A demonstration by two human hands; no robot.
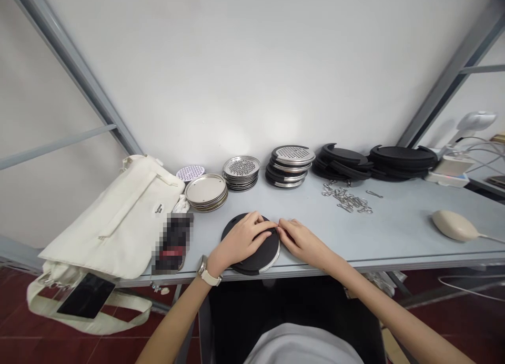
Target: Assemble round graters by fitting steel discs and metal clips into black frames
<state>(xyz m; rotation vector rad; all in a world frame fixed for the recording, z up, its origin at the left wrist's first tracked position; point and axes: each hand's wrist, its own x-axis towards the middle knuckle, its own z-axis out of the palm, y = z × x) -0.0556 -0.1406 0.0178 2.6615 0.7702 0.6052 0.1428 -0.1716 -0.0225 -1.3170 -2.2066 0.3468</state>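
Observation:
A round black disc (266, 256) with a silvery metal edge lies near the front of the table. Across its top stretches my left hand (246, 236), holding it down, thumb and forefinger reaching to the right-hand rim. There my right hand (298, 239) meets it, its fingers closed in a pinch at the rim. Anything small between the fingertips is hidden. Beyond my hands stand a stack of plain metal discs (205, 189), a stack of perforated grater plates (241, 168) and a stack of black-rimmed graters (292, 156).
Small metal clips (347, 198) lie loose behind my right hand. Black plastic holders (402, 159) are piled along the wall. A white bag (122, 216) and a blurred dark item (173, 243) occupy the left side. A beige corded device (453, 225) rests at right.

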